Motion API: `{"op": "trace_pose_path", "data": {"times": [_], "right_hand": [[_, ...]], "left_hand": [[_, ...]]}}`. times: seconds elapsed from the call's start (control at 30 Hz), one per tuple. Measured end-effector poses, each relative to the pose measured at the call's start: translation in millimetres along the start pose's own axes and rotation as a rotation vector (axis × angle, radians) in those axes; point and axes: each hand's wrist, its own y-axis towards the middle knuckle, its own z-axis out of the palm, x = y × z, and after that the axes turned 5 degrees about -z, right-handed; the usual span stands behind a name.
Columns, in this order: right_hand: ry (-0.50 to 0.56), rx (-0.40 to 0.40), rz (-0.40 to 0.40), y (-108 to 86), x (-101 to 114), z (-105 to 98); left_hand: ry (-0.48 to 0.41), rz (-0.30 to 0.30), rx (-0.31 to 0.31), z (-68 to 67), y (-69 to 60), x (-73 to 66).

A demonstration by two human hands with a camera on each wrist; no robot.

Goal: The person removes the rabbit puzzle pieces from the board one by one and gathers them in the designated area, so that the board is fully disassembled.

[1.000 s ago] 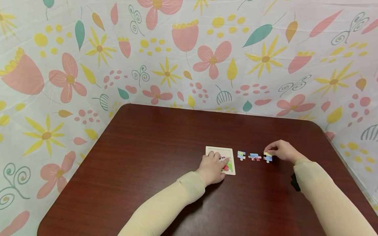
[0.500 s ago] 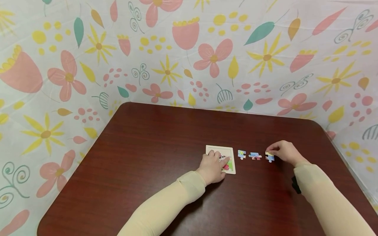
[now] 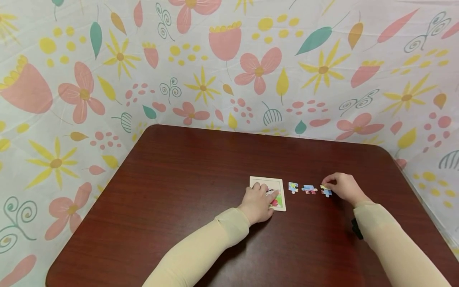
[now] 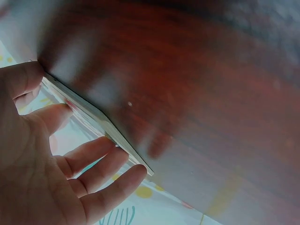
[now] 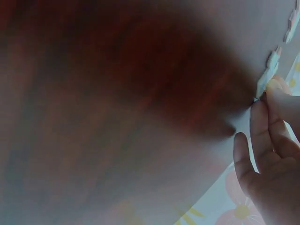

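Observation:
My left hand (image 3: 256, 204) rests on a small framed jigsaw board (image 3: 281, 205), its spread fingers covering much of the printed picture. In the left wrist view, the fingertips (image 4: 136, 171) touch the thin board (image 4: 110, 126) along its edges and face. To the right, my right hand (image 3: 346, 186) pinches a blue and yellow jigsaw piece (image 3: 326, 191) at its upper edge, against the table. The right wrist view shows thumb and finger at the end of this piece (image 5: 268, 72). Two other jigsaw pieces, one with a yellow shape (image 3: 293, 187) and one blue and pink (image 3: 309, 189), lie between board and right hand.
Everything lies on a dark reddish-brown table (image 3: 186, 179) with rounded corners. A floral-patterned cloth (image 3: 222, 79) hangs behind it and along the left side. A dark device (image 3: 357, 229) shows under the right wrist.
The jigsaw piece at my right hand has shifted slightly to the right, away from the middle piece, then a little back. My left hand and the board stay in place.

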Motion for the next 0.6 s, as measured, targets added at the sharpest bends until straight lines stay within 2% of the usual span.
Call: {"op": "trace_pose_path", "data": {"times": [0.27,0.37,0.5,0.6], "right_hand": [[0.015,-0.030,0.016,-5.1,1,1],[0.007,-0.056,-0.007,-5.8,4,2],[-0.008,-0.098,-0.068,-2.3,19,4],[-0.008,-0.107,-0.104,5.2,35,7]], "left_hand": [[0.029,0.011,0.008,-2.5,0.1,0.6],[0.033,0.018,0.012,-3.2,-0.2,0.9],[0.028,0.023,-0.001,-2.4,-1.2,1.6],[0.011,0.023,-0.033,-1.0,-1.6,2.8]]}}
